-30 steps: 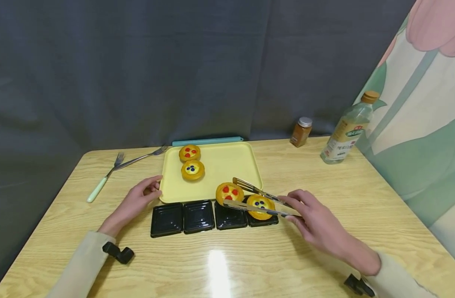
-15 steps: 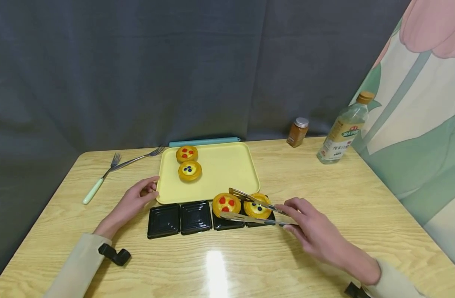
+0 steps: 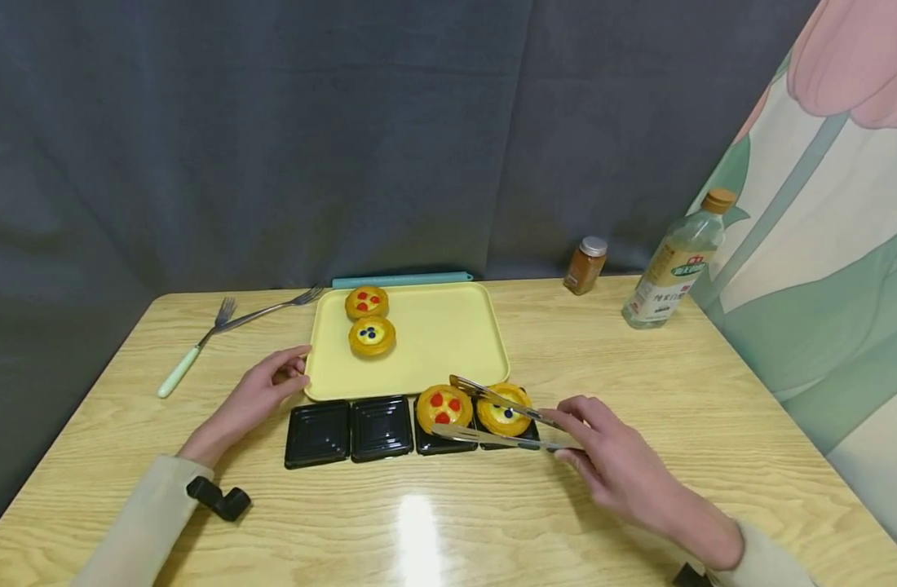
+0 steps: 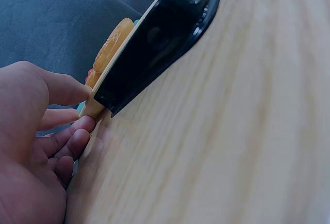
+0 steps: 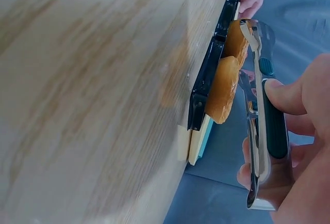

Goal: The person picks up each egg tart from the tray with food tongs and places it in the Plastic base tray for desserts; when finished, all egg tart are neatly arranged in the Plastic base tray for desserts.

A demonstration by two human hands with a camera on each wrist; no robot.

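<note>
My right hand (image 3: 625, 469) grips metal tongs (image 5: 273, 126) with dark handle pads. Their arms stand apart around the strawberry-topped egg tart (image 3: 444, 409), which sits in the third black square tray. A blueberry-topped tart (image 3: 505, 414) lies in the rightmost black tray, partly hidden under the tongs. Two black trays (image 3: 318, 434) on the left hold nothing. My left hand (image 3: 261, 395) pinches the left edge of the yellow tray (image 3: 448, 334), thumb on the rim and other fingers curled below. On that tray rest another strawberry tart (image 3: 366, 302) and another blueberry tart (image 3: 372, 336).
Two forks lie crossed at the left, one with a pale green handle (image 3: 178, 372). A teal bar (image 3: 402, 280) lies behind the yellow tray. A spice jar (image 3: 585, 266) and a tall bottle (image 3: 672, 265) stand at the back right, near the curtains.
The tongs have lowered the strawberry tart from the yellow tray's front edge into the third black tray, and their arms have spread around it. My left hand has kept its place at the yellow tray.
</note>
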